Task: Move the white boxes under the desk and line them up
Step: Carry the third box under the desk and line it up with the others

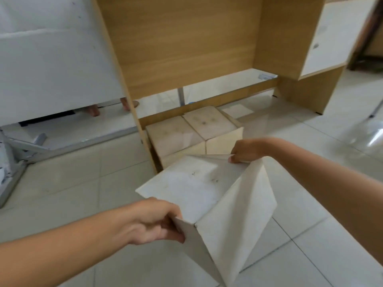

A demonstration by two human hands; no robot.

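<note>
I hold a white box (199, 183) tilted above the tiled floor, just in front of the wooden desk (182, 44). My left hand (153, 220) grips its near corner. My right hand (246, 150) grips its far top corner. Two more white boxes sit side by side on the floor under the desk: the left box (172, 135) against the desk's left side panel and the right box (209, 121) touching it. The held box hides their lower front faces.
The desk's left panel (132, 112) and right leg (306, 92) bound the opening. A white board on a metal frame (22, 146) stands to the left, with another person's bare feet (93, 110) behind it. A clear plastic sheet (371, 135) lies at right.
</note>
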